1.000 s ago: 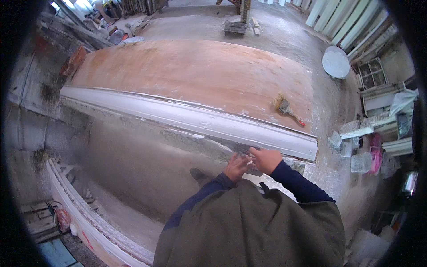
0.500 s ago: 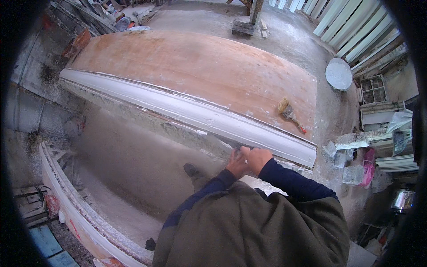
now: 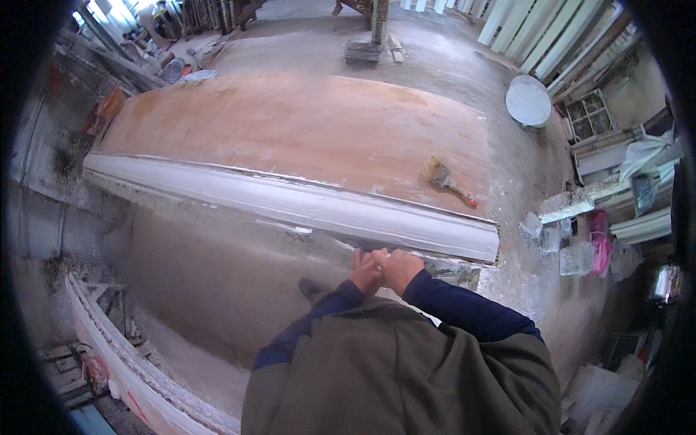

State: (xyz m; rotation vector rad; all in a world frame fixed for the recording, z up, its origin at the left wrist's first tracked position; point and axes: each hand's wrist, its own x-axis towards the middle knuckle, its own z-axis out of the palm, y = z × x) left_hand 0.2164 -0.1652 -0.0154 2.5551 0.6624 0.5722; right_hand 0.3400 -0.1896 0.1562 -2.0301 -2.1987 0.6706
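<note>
My left hand and my right hand are close together, fingers curled, at the near side of a long white moulded strip. Whatever they grip is mostly hidden by the fingers; a thin pale sliver points up and left from them, and I cannot tell what it is. The white strip lies lengthwise along the near edge of a large pinkish-brown board, its right end just beyond my right hand. On the board's right part rests a brush with pale bristles and a red-tipped handle.
A curved, white-crusted edge of another table is at the lower left. A round white bucket or disc stands at the right, with long white strips leaning behind it. Clear blocks and a pink bag lie farther right. A post stands beyond the board.
The view has tilted up and shifted, so the board and strip sit lower and more to the left. My hands stay together at nearly the same spot beside the strip.
</note>
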